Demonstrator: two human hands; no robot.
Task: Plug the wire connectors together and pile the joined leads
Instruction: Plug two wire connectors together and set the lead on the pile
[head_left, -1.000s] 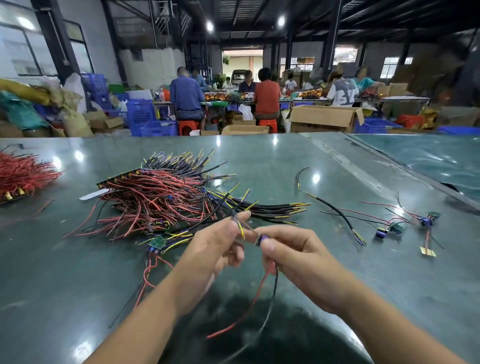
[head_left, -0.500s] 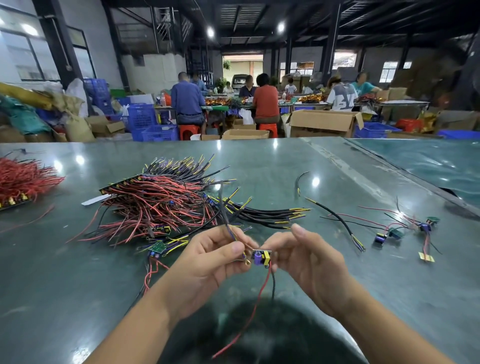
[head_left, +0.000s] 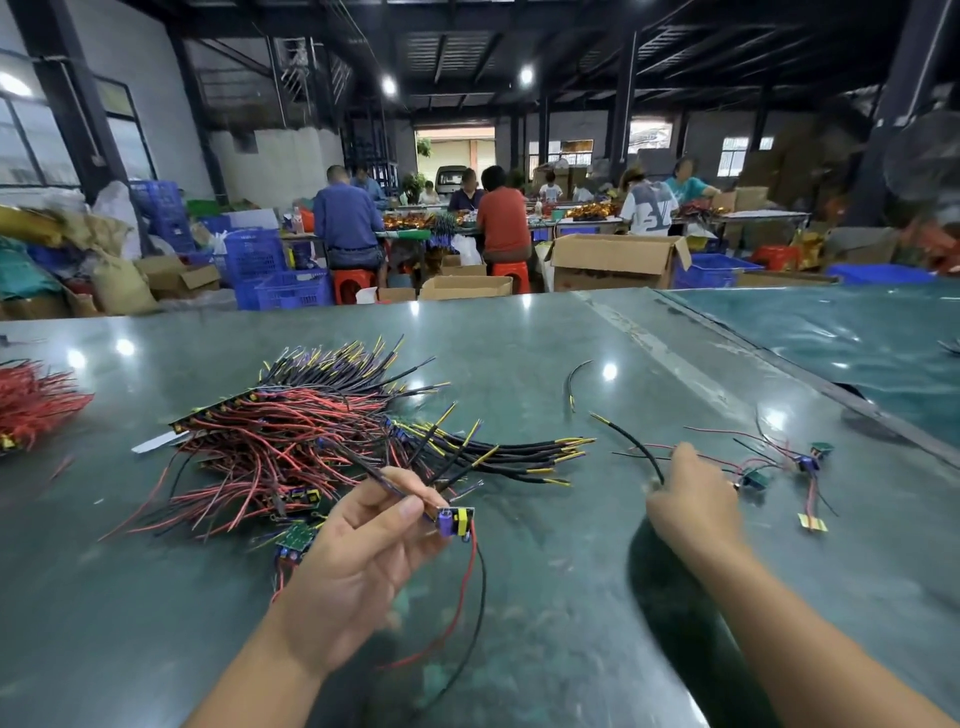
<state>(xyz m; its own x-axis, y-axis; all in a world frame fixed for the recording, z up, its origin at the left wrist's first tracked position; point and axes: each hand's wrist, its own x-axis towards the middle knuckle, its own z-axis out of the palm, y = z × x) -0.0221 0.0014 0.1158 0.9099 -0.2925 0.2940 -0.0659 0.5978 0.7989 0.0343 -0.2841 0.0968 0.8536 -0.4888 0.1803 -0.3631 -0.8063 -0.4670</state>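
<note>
Above the green desk (head_left: 519, 364), the left hand (head_left: 358, 561) pinches a small circuit board (head_left: 457, 519) between thumb and forefinger — its red and black leads (head_left: 470, 587) dangle below. Well to the right, the right hand (head_left: 691, 499) reaches down, fingers curled round a black wire (head_left: 631, 441) lying on the desk. Just behind the left hand sits the pile of joined leads (head_left: 291, 441) — red and black, with yellow tips.

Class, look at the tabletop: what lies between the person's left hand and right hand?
In the head view, only bare green table lies between the left hand and the right hand; the black leads' yellow tips end just beyond that gap.
</note>
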